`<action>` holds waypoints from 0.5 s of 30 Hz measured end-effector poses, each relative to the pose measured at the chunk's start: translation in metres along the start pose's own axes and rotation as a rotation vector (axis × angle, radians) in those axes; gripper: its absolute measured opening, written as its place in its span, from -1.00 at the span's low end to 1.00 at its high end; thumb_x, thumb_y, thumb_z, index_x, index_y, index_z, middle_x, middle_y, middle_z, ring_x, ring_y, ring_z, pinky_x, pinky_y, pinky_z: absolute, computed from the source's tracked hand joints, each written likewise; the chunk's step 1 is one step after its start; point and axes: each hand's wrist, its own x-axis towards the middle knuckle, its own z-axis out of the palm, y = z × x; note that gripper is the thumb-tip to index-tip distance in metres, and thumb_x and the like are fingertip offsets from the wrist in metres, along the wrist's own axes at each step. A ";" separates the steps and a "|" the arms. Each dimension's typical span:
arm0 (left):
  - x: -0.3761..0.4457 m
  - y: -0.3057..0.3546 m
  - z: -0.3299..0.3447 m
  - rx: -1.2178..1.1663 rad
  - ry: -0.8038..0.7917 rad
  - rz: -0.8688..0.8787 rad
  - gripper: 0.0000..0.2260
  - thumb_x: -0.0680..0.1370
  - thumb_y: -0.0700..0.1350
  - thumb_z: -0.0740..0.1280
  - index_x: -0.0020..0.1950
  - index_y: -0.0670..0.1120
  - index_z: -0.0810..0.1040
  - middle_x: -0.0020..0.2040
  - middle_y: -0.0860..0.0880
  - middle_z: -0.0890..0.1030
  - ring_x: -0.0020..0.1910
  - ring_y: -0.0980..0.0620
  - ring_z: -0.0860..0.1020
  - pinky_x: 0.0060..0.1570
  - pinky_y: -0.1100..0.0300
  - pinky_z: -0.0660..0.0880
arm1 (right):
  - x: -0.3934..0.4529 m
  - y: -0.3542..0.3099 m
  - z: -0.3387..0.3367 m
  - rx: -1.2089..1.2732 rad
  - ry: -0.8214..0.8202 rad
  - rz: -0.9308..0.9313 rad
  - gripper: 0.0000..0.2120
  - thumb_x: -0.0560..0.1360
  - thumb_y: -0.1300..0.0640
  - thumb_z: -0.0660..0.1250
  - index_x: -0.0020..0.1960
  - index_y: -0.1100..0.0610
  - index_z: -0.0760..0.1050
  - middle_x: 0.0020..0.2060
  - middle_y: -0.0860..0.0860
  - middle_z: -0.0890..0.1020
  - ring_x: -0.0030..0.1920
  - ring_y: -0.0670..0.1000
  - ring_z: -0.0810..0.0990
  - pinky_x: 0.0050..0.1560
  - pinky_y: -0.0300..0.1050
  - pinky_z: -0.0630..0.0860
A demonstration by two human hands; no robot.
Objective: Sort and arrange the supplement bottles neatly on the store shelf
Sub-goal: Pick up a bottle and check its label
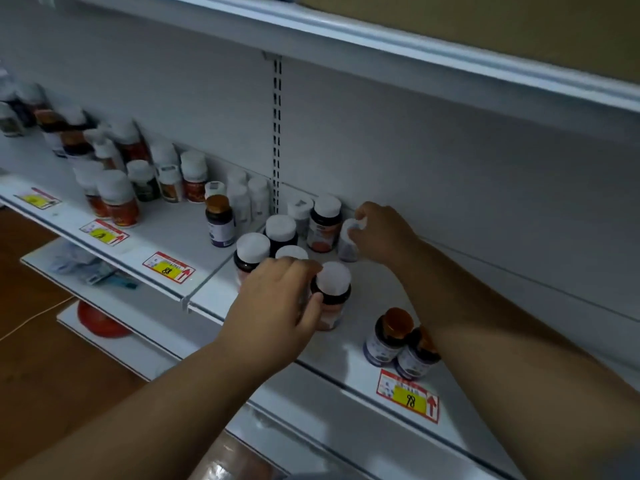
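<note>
1. Right now the left hand [277,303] wraps its fingers around a white-capped bottle [330,292] standing near the front of the white shelf [349,351], thumb pressed on its dark neck.
2. Further back, the right hand [384,233] pinches the cap of a small tilted bottle [348,240] close to the back wall.
3. Between and behind the hands stands a cluster of white-capped bottles [280,233].
4. Two brown-capped bottles [394,336] sit touching at the front edge, just above a yellow price tag [410,398].
5. More bottles [117,199], blurred, crowd the shelf section to the left.
</note>
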 end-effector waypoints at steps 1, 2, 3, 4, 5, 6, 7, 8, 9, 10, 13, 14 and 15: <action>0.005 -0.004 -0.001 -0.004 0.009 0.011 -0.69 0.50 0.08 0.19 0.16 -0.02 0.49 -0.01 -0.01 0.55 -0.02 -0.07 0.48 -0.06 0.06 0.44 | 0.015 0.001 0.009 -0.040 -0.022 0.002 -0.74 0.53 0.02 0.30 0.08 0.19 0.45 0.02 0.18 0.54 0.05 0.19 0.54 -0.11 -0.11 0.40; 0.009 -0.007 -0.002 -0.005 0.010 0.022 -0.68 0.50 0.08 0.19 0.15 -0.04 0.50 -0.02 -0.03 0.56 -0.03 -0.09 0.48 -0.07 0.04 0.45 | 0.025 0.001 0.017 -0.086 -0.040 0.011 -0.70 0.51 0.00 0.33 0.06 0.22 0.45 0.01 0.19 0.56 0.06 0.20 0.54 -0.08 -0.09 0.42; 0.013 -0.010 -0.003 -0.004 0.007 0.031 -0.68 0.49 0.08 0.19 0.14 -0.05 0.51 -0.02 -0.04 0.56 -0.03 -0.09 0.49 -0.08 0.05 0.45 | 0.034 0.002 0.027 -0.139 -0.045 0.018 -0.64 0.49 -0.04 0.37 0.06 0.24 0.45 0.02 0.20 0.57 0.07 0.20 0.53 -0.05 -0.07 0.43; 0.016 -0.011 -0.003 -0.006 0.007 0.038 -0.68 0.49 0.08 0.20 0.14 -0.05 0.51 -0.03 -0.04 0.57 -0.04 -0.09 0.49 -0.08 0.06 0.45 | 0.038 0.005 0.034 -0.176 -0.031 0.037 -0.61 0.46 -0.07 0.39 0.05 0.24 0.47 0.03 0.21 0.58 0.06 0.20 0.54 -0.03 -0.06 0.45; 0.017 -0.014 -0.003 -0.014 0.004 0.043 -0.69 0.49 0.07 0.20 0.13 -0.05 0.52 -0.03 -0.04 0.57 -0.04 -0.09 0.49 -0.08 0.07 0.44 | 0.042 0.009 0.043 -0.189 0.001 0.062 -0.62 0.44 -0.07 0.40 0.03 0.24 0.49 0.03 0.22 0.59 0.06 0.21 0.55 -0.03 -0.06 0.47; 0.018 -0.018 -0.004 -0.023 -0.003 0.050 -0.69 0.49 0.07 0.20 0.13 -0.05 0.52 -0.03 -0.04 0.57 -0.04 -0.08 0.49 -0.08 0.08 0.43 | 0.044 0.012 0.049 -0.181 0.036 0.099 -0.65 0.44 -0.04 0.40 0.01 0.24 0.50 0.03 0.23 0.58 0.06 0.21 0.56 -0.04 -0.06 0.47; 0.017 -0.021 -0.005 -0.029 -0.007 0.059 -0.69 0.49 0.07 0.21 0.13 -0.05 0.52 -0.03 -0.03 0.58 -0.03 -0.07 0.49 -0.07 0.09 0.42 | 0.043 0.015 0.053 -0.169 0.067 0.129 -0.68 0.45 -0.01 0.38 0.00 0.24 0.50 0.03 0.24 0.58 0.06 0.21 0.56 -0.06 -0.07 0.47; 0.019 -0.027 -0.008 -0.036 -0.011 0.072 -0.69 0.49 0.07 0.21 0.14 -0.05 0.52 -0.02 -0.03 0.58 -0.02 -0.06 0.49 -0.06 0.12 0.41 | 0.038 0.014 0.051 -0.143 0.089 0.165 -0.70 0.45 0.00 0.37 0.02 0.23 0.48 0.05 0.23 0.56 0.05 0.20 0.56 -0.08 -0.08 0.45; 0.021 -0.033 -0.012 -0.047 -0.019 0.083 -0.69 0.50 0.06 0.22 0.15 -0.04 0.52 -0.01 -0.02 0.58 0.00 -0.05 0.49 -0.05 0.15 0.38 | 0.030 0.012 0.046 -0.091 0.129 0.197 -0.70 0.45 0.02 0.38 0.03 0.21 0.46 0.05 0.22 0.54 0.02 0.19 0.55 -0.14 -0.11 0.44; 0.023 -0.038 -0.016 -0.066 -0.023 0.088 -0.70 0.50 0.05 0.24 0.17 -0.02 0.52 0.01 -0.01 0.58 0.02 -0.03 0.48 -0.03 0.18 0.35 | 0.019 0.008 0.038 0.005 0.176 0.228 -0.71 0.43 0.04 0.41 0.01 0.19 0.43 0.02 0.19 0.53 -0.05 0.16 0.55 -0.23 -0.16 0.40; 0.027 -0.047 -0.029 -0.188 -0.032 0.082 -0.70 0.53 0.04 0.23 0.22 0.00 0.51 0.05 0.01 0.57 0.05 0.00 0.49 -0.02 0.16 0.38 | -0.030 -0.016 0.008 0.385 0.374 0.238 -0.76 0.41 0.11 0.43 -0.09 0.12 0.37 -0.15 0.03 0.50 -0.25 -0.04 0.47 -0.35 -0.19 0.36; 0.027 -0.049 -0.033 -0.257 -0.036 0.073 -0.69 0.55 0.08 0.19 0.22 0.00 0.51 0.05 0.03 0.56 0.05 0.01 0.50 -0.01 0.12 0.43 | -0.049 -0.029 0.001 0.538 0.422 0.229 -0.81 0.43 0.13 0.39 -0.10 0.10 0.38 -0.17 -0.02 0.48 -0.24 -0.07 0.46 -0.28 -0.16 0.42; 0.024 -0.050 -0.037 -0.334 -0.036 0.070 -0.68 0.57 0.11 0.15 0.21 0.01 0.50 0.05 0.05 0.55 0.06 0.03 0.50 0.01 0.07 0.45 | -0.067 -0.044 -0.004 0.725 0.450 0.236 -0.89 0.45 0.15 0.33 -0.10 0.07 0.39 -0.19 -0.04 0.48 -0.21 -0.06 0.47 -0.20 -0.10 0.47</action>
